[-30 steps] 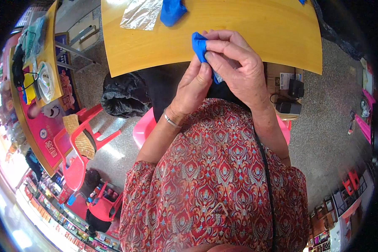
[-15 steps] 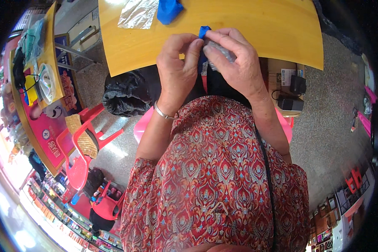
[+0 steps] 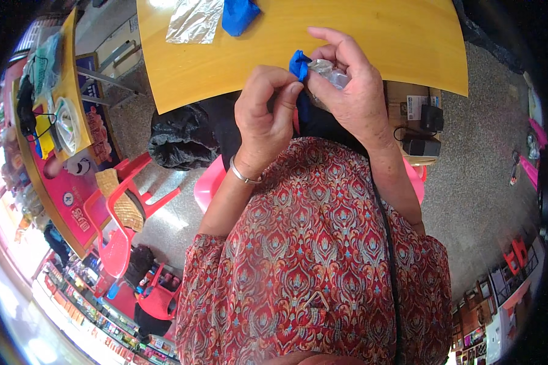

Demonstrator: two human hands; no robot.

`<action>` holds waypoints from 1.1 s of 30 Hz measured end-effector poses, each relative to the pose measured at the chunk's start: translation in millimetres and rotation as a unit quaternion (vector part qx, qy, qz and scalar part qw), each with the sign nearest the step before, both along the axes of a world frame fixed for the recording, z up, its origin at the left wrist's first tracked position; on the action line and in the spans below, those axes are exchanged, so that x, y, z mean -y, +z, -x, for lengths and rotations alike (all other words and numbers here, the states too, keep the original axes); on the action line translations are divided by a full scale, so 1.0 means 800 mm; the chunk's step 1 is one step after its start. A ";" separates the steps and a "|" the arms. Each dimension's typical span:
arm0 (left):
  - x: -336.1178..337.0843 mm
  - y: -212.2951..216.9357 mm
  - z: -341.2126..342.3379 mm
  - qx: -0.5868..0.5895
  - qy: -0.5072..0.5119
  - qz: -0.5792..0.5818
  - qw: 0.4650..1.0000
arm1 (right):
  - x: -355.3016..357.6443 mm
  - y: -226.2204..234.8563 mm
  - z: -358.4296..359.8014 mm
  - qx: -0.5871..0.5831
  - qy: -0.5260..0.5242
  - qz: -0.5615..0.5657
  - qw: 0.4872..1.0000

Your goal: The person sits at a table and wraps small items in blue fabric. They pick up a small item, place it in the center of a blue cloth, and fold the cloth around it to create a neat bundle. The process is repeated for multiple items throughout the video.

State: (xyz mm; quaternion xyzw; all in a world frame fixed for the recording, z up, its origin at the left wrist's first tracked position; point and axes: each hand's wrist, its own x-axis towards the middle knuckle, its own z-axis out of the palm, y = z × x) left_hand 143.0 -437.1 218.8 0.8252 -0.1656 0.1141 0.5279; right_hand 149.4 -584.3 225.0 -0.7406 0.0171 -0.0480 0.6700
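Note:
At the near edge of the yellow table, my left hand (image 3: 265, 115) pinches a small piece of blue fabric (image 3: 299, 64) between thumb and index finger. Part of the fabric sticks up above the pinch, and more blue hangs below it. Close on its right, my right hand (image 3: 358, 91) holds crumpled clear plastic (image 3: 330, 74) in its palm, with the thumb against the blue fabric and the index finger raised. A second blue fabric piece (image 3: 240, 17) lies at the table's far side beside a flat clear plastic bag (image 3: 193, 22).
The yellow table (image 3: 383, 42) spans the area ahead. Below its edge are a black plastic bag (image 3: 182, 137) on the left and a cardboard box (image 3: 402, 97) with black devices (image 3: 421, 146) on the right. A red chair (image 3: 114, 246) and a cluttered side table (image 3: 82, 121) stand left.
Both hands have come slightly lower, toward me. My right fingers have lifted off the blue fabric and spread, so more of the fabric and the clear plastic shows.

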 end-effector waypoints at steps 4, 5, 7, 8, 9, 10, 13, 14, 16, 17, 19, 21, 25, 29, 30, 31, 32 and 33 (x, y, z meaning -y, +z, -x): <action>0.003 -0.003 0.007 0.011 0.001 0.004 1.000 | 0.008 -0.016 -0.003 0.087 0.021 0.103 0.991; 0.004 -0.003 0.009 0.012 0.002 0.003 1.000 | 0.008 -0.018 -0.001 0.089 0.014 0.107 0.990; 0.007 -0.006 0.013 0.000 0.006 0.022 1.000 | 0.006 -0.023 0.002 0.088 -0.004 0.095 0.992; 0.009 -0.008 0.015 -0.005 0.008 0.030 0.999 | 0.005 -0.026 0.004 0.085 -0.016 0.079 0.993; 0.010 -0.012 0.015 0.005 0.024 0.028 0.999 | 0.003 -0.029 0.006 0.081 -0.028 0.063 0.994; 0.009 -0.016 0.017 -0.038 0.019 0.063 0.997 | 0.003 -0.032 0.008 0.066 -0.030 0.052 0.996; 0.009 -0.021 0.019 -0.159 0.016 0.187 0.969 | 0.007 -0.038 0.009 0.015 -0.017 -0.004 1.000; 0.010 -0.019 0.016 -0.193 0.024 0.240 0.951 | 0.012 -0.036 0.005 -0.006 0.002 -0.037 0.999; 0.012 -0.015 0.010 -0.257 0.038 0.343 0.903 | 0.015 -0.037 0.000 -0.057 0.014 -0.134 0.989; 0.007 -0.010 0.011 -0.278 -0.004 0.315 0.908 | 0.012 -0.040 -0.001 -0.086 0.008 -0.198 0.976; 0.009 -0.015 0.018 -0.175 -0.065 0.312 0.932 | 0.009 -0.041 -0.005 -0.132 -0.008 -0.291 0.947; 0.005 -0.019 0.019 -0.064 -0.127 0.210 0.967 | 0.006 -0.040 -0.009 -0.168 -0.030 -0.350 0.921; 0.001 -0.028 0.009 -0.037 -0.103 0.073 0.991 | -0.004 -0.038 -0.009 -0.194 0.021 -0.431 0.881; -0.014 -0.016 -0.007 -0.045 -0.186 0.085 0.978 | -0.005 -0.045 -0.009 -0.215 0.034 -0.492 0.843; -0.019 -0.014 -0.009 -0.079 -0.196 0.115 0.970 | -0.001 -0.051 -0.007 -0.233 0.046 -0.517 0.822; -0.024 -0.014 -0.011 -0.115 -0.206 0.146 0.961 | 0.002 -0.057 -0.004 -0.251 0.058 -0.541 0.801; -0.028 -0.014 -0.013 -0.150 -0.216 0.175 0.949 | 0.004 -0.063 -0.004 -0.264 0.088 -0.574 0.770; -0.030 -0.016 -0.015 -0.108 -0.193 0.098 0.970 | 0.005 -0.070 -0.004 -0.277 0.119 -0.605 0.737</action>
